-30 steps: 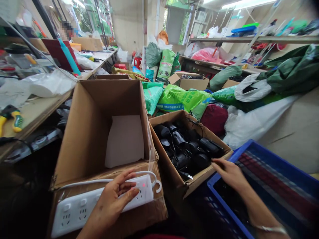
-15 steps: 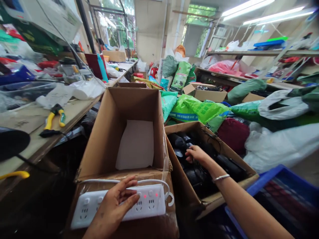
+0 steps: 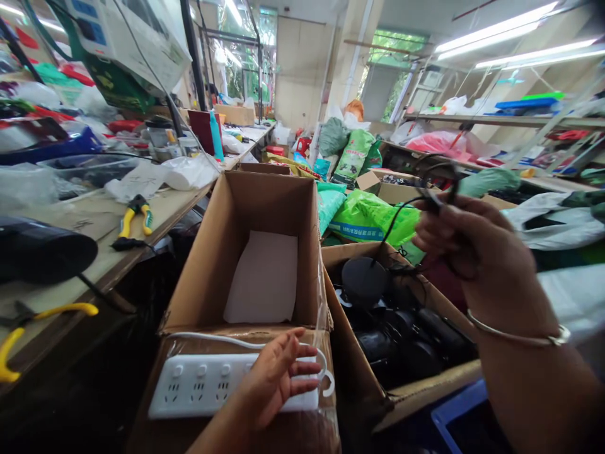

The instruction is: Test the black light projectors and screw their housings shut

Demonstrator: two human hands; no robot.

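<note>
My right hand is raised at the right, its fingers closed round a coiled black cable. From it a strand runs down to a round black disc-shaped piece hanging over a carton of black items. My left hand, fingers spread, is over the right part of a white power strip and holds nothing. The strip lies on a taped cardboard box. Just behind it stands a tall open carton with a pale sheet at its bottom.
On the left bench lie yellow-handled pliers, a second yellow-handled tool and a black lamp-like piece. Green bags are heaped behind the cartons. A blue crate sits at the lower right.
My right hand has risen out of the carton of black items, lifting the cable and the disc piece. My left hand has shifted right along the power strip with its fingers spread.
</note>
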